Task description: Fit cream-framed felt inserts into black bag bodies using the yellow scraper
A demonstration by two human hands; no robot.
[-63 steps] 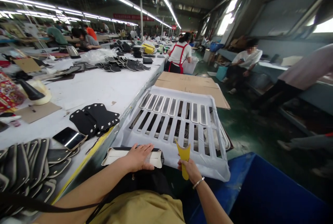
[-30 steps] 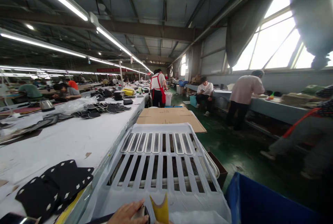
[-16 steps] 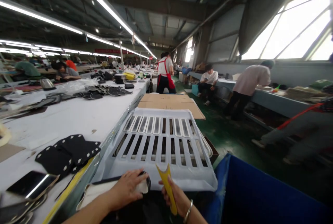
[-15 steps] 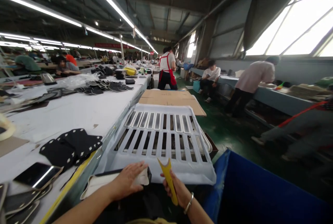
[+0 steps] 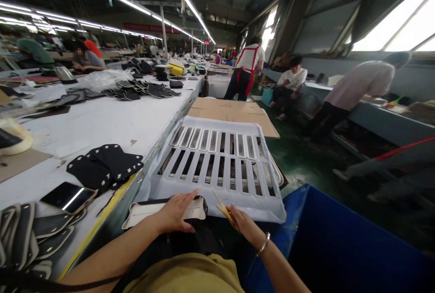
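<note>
Head view: two bare hands work at the near edge of a slotted grey frame [image 5: 251,204], the landmark for every place below.
Left hand [image 5: 175,213]: lies over a white-and-black piece [image 5: 144,210], fingers stretched across it and thumb spread apart at the near side; I cannot tell whether it grips.
White-and-black piece: at the frame's near left edge, white face up, partly covered by the hand.
Right hand [image 5: 243,225]: clamped on a yellow tool [image 5: 223,210], well apart from the left hand; a bracelet [image 5: 264,244] rings the wrist.
Yellow tool: by the frame's near edge, seen nearly edge-on, tip pointing up and toward the frame.
White-rimmed strips [image 5: 204,140]: seven in the frame's far row, five at its left and two farther right.
Cardboard [image 5: 231,109]: flat, just beyond the frame.
Blue bin [image 5: 295,216]: beside the frame's near right corner.
Worktable [image 5: 102,120]: left of the frame, bearing black pieces [image 5: 105,163] with pale edge marks, a phone [image 5: 68,197] and pale-edged pieces [image 5: 20,234].
Co-workers: a person in red straps [image 5: 245,64] stands beyond the frame; a seated person [image 5: 290,80] is farther right.
</note>
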